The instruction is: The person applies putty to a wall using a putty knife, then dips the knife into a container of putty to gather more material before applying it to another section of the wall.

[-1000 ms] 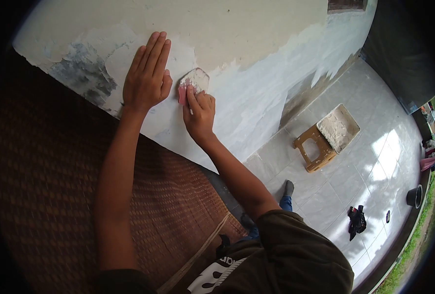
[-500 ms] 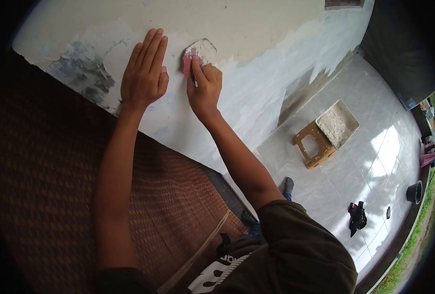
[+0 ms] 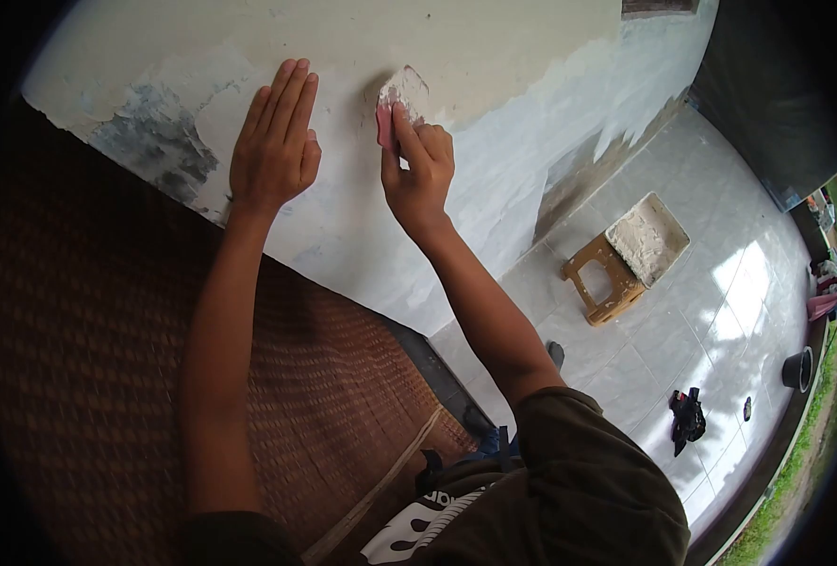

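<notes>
Two hands on the wall: left hand, right hand. One scraper. One stool. One tray. One bucket.

Left hand lies flat, fingers together; right hand apparently pinches, both arms outstretched.

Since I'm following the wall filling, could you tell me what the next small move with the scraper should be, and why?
Probably draw the putty scraper a little further up and right along the wall. The right hand presses its blade at the ragged edge where white filler meets bare beige plaster, so that border looks unfinished. The left hand lies flat on the wall, bracing.
</notes>
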Demonstrator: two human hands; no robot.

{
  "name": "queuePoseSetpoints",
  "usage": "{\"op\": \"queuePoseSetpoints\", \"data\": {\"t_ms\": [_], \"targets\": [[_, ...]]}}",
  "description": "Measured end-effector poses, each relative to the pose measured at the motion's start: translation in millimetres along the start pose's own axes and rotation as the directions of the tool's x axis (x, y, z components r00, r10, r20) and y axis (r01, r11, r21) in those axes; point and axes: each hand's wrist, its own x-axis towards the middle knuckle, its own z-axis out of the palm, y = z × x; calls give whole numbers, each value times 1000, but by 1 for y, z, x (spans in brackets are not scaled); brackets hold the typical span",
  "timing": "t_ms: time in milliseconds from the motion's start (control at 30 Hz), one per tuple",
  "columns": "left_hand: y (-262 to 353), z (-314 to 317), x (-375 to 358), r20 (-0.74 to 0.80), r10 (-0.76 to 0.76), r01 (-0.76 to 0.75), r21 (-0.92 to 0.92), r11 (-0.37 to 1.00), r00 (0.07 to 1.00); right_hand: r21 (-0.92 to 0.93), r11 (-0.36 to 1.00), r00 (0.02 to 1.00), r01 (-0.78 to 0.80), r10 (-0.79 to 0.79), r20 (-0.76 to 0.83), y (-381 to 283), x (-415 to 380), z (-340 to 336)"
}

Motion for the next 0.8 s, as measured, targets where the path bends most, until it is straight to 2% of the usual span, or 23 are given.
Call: {"op": "queuePoseSetpoints", "data": {"t_ms": [33, 133, 200, 233, 300, 367, 467, 600, 667, 733, 800], "targets": [[0, 1, 0, -2, 5, -5, -2, 1000, 1000, -24, 1000, 1000, 6, -7, -28, -1, 7, 11], [-1, 1, -1, 15, -15, 14, 26, 1000, 1000, -7, 999, 998, -37, 38, 59, -11, -17, 31], [-1, 1, 0, 24, -18, 18, 14, 1000, 1000, 17, 998, 990, -52, 50, 129, -30, -53, 19], [-1, -1, 1, 18, -22, 22, 16, 1000, 1000, 110, 985, 969, -134, 107, 224, -42, -75, 8], [0, -3, 1, 21, -14, 13, 7, 1000, 1000, 232, 950, 941, -208, 130, 312, -59, -98, -15], [-1, -2, 1, 22, -17, 16, 13, 1000, 1000, 224, 954, 958, -196, 138, 252, -54, -91, -25], [0, 0, -1, 13, -11, 11, 4, 1000, 1000, 158, 982, 995, -98, 97, 19, -18, -42, -10], [0, 1, 0, 12, -15, 15, -8, 1000, 1000, 32, 996, 995, -86, 88, -38, 17, -10, 10], [0, 0, 0, 25, -18, 18, 16, 1000, 1000, -56, 994, 995, -93, 96, 38, 20, -18, 18], [-1, -1, 1, 29, -21, 20, 41, 999, 999, -6, 993, 987, -119, 119, 105, -4, -46, 6], [-1, 0, 0, 41, -21, 20, 30, 999, 999, 180, 913, 900, -366, 297, 319, -40, -91, -19]]}}
